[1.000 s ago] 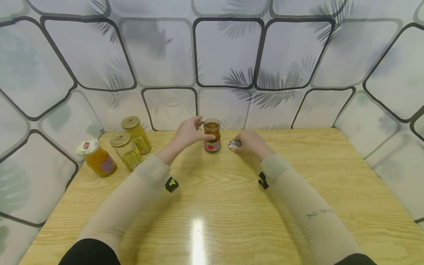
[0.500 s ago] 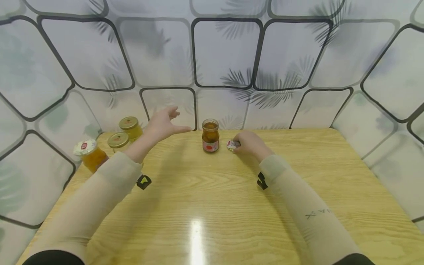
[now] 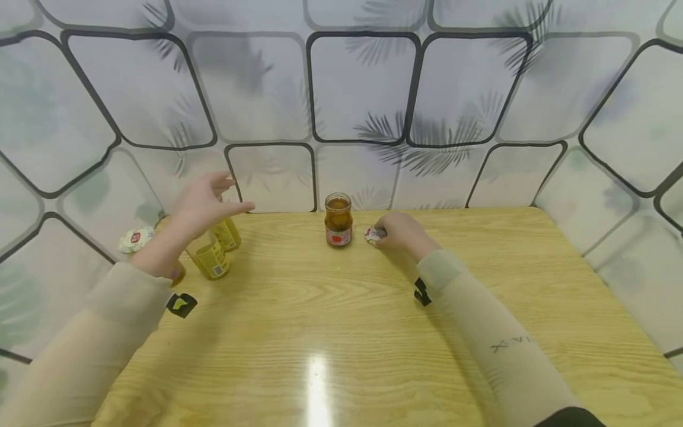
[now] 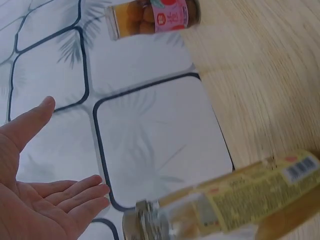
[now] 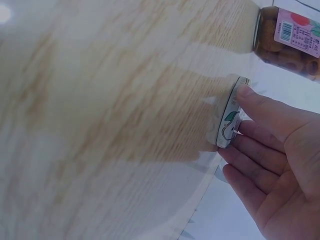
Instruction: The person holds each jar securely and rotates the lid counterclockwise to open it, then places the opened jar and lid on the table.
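Observation:
My left hand is raised in front of the jars on the left, thumb and fingers spread and holding nothing. Below and behind it stand two glass jars with yellow labels, the nearer jar and the farther jar; the hand hides their tops in the head view. My right hand pinches a white patterned jar lid between thumb and fingers, right at the tabletop. Just left of that lid stands a lidless glass jar of round dark fruit in amber syrup, upright, with a pink label.
A jar with a white lid stands at the far left, mostly hidden by my left wrist. The wooden table meets a patterned wall covering along its back edge and sides.
My left hand has let go of the lidless jar and moved left to the yellow-labelled jars. The right hand keeps its place on the lid.

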{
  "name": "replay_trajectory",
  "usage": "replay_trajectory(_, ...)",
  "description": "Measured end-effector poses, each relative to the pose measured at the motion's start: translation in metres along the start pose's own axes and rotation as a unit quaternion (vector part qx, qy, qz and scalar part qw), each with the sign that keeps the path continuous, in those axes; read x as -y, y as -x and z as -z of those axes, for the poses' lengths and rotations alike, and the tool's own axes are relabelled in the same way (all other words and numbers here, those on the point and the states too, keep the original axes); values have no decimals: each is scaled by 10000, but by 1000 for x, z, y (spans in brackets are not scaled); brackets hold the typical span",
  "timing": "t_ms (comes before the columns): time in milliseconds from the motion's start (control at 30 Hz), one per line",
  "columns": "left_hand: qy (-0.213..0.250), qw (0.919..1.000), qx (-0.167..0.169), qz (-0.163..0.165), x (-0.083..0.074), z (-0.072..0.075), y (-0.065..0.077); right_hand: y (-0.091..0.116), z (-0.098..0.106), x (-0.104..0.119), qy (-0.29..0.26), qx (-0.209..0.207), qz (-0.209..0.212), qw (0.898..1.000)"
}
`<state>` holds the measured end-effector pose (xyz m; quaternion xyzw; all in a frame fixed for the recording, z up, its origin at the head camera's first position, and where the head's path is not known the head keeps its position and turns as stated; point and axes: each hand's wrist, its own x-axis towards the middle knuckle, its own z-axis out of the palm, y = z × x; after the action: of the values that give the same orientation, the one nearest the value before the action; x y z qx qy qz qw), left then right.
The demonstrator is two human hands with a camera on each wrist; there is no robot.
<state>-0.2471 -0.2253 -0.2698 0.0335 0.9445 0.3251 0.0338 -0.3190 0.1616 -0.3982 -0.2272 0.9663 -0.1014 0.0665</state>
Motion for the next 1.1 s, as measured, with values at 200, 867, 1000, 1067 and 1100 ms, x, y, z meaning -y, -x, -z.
replay_trajectory(200,49,9997,30,249,15,17,10,0,-1,-1,32,-25,-9,10000)
replay_trajectory(867,330,9984,-133,448,55,30,36,0,2,-1,52,3,-32,10000)
replay_trajectory(1000,344,9978,-156,551,61,29,39,1,2,0,45,26,-55,10000)
replay_trajectory(1067,391,9974,-157,587,64,28,40,1,2,0,24,13,-72,10000)
replay_trajectory(1100,411,9972,-156,602,66,27,40,1,2,0,23,3,-72,10000)
